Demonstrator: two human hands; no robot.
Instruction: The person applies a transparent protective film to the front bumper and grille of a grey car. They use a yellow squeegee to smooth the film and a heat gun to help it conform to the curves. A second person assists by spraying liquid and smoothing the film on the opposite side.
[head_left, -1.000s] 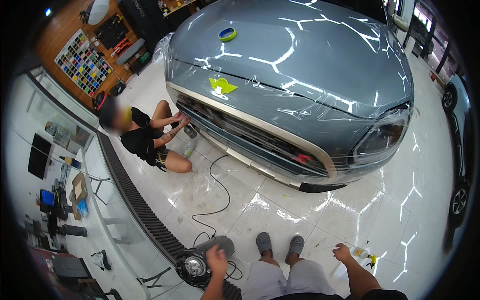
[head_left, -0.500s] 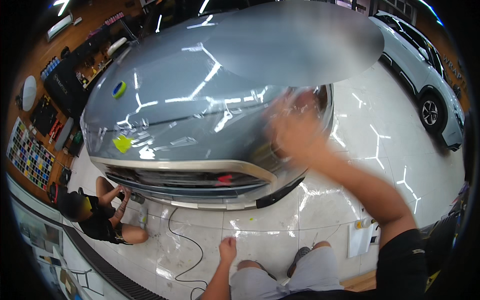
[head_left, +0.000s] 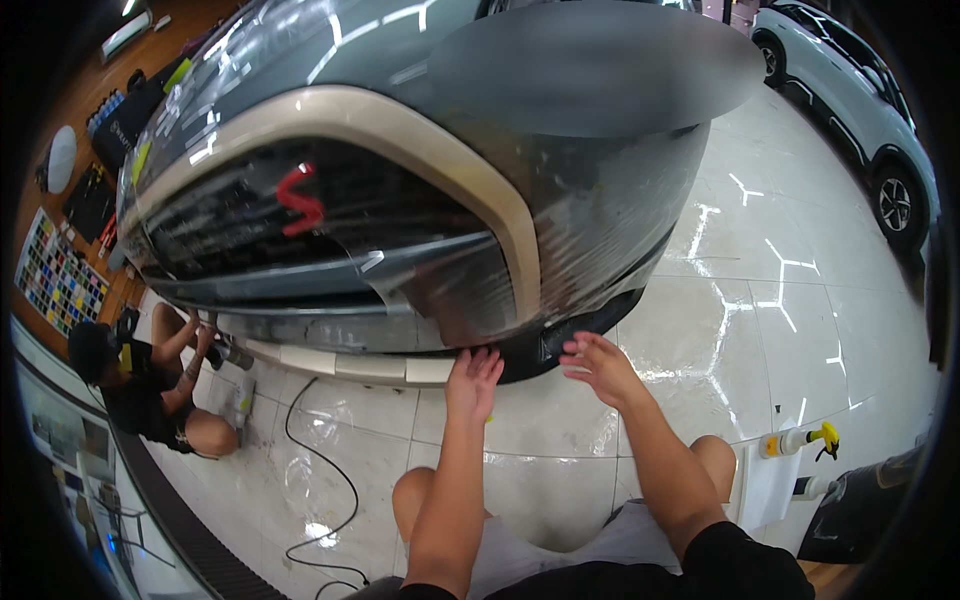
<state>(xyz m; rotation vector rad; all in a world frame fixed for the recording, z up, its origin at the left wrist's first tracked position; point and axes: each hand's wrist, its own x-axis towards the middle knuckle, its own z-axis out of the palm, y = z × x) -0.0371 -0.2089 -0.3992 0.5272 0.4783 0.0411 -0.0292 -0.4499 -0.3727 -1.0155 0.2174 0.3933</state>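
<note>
Landmark = grille (head_left: 250, 220) of grey car; L/R as wearer sees it.

Nearest: wearer low, facing grille, knees bent, pale grey shorts (head_left: 560, 540), blk sleeves; both forearms reaching fwd to just below grille's R end.

L hand (head_left: 473, 385): below grille, nr its R end, at bumper's lower edge. Fingers loosely tog., slightly bent, mostly extended; nothing seen in them. Tips v. close to edge; touching or not, can't tell.

R hand (head_left: 603, 368): below & R of grille, nr blk lower trim (head_left: 590, 332). Fingers part-spread, lightly curled, thumb side toward L hand; no hold seen. Contact w/ trim can't tell. Hands apart, w/ gap betw.

Clear film (head_left: 590, 245): over grille's R end & round bumper corner R of it, wrinkled, streaky shine, lower edge nr both hands. Tan surround (head_left: 470, 165) arches over grille; red badge (head_left: 300, 200) on grille, R of its mid. Pale lower strip (head_left: 370, 368) runs under grille.

Floor: blk cord (head_left: 345, 490) loops on tiles below grille. Spray bottle (head_left: 785, 443), yellow trigger, on white board (head_left: 766, 490), well R of & below grille.

Farther: co-worker (head_left: 150, 390) in blk, crouched just below grille's L end, hands up nr bumper.

Far: white car (head_left: 850, 115) well R of grille; colour-swatch board (head_left: 60, 270) on wall L of it. Blurred oval hides part of car above grille's R.
</note>
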